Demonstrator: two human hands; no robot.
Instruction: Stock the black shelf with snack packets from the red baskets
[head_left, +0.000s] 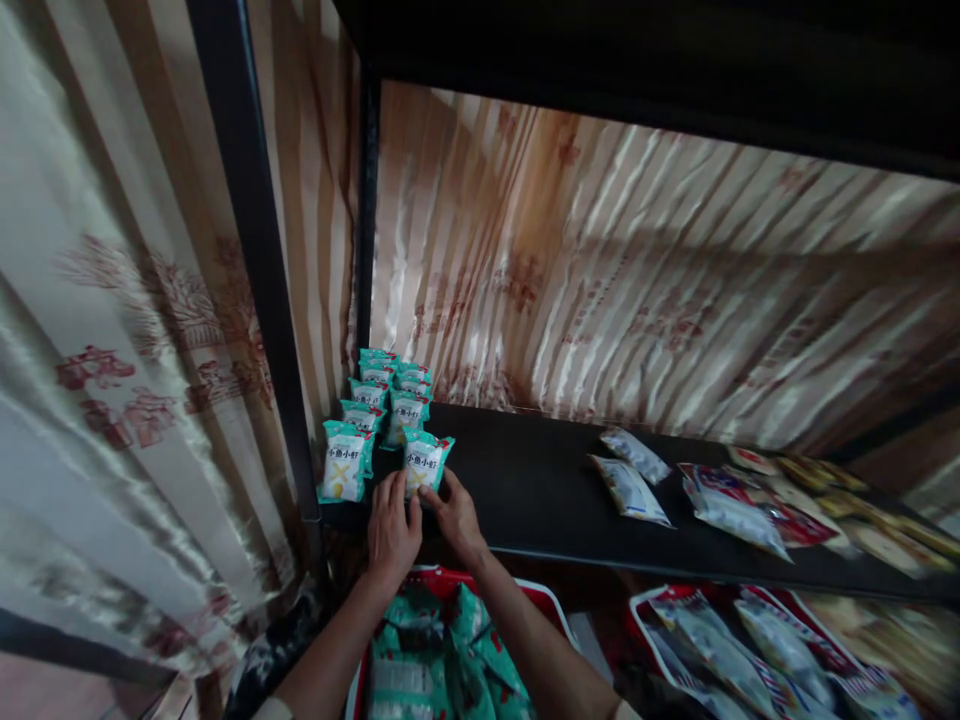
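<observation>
A small teal and white snack packet (pixel 425 461) stands upright at the front left of a black shelf (pixel 540 490). My left hand (pixel 391 528) and my right hand (pixel 456 513) both pinch its lower edge, fingers closed on it. Two rows of the same teal packets (pixel 384 393) run back from it along the shelf's left end. One more packet (pixel 344 462) stands just left of the held one, by the black upright post.
Silver and red packets (pixel 720 500) lie flat on the shelf's right half. Below my arms sits a red basket (pixel 487 585) with teal packs (pixel 442 660); another red basket (pixel 652 610) of packets sits to the right. Striped curtain covers the back and left.
</observation>
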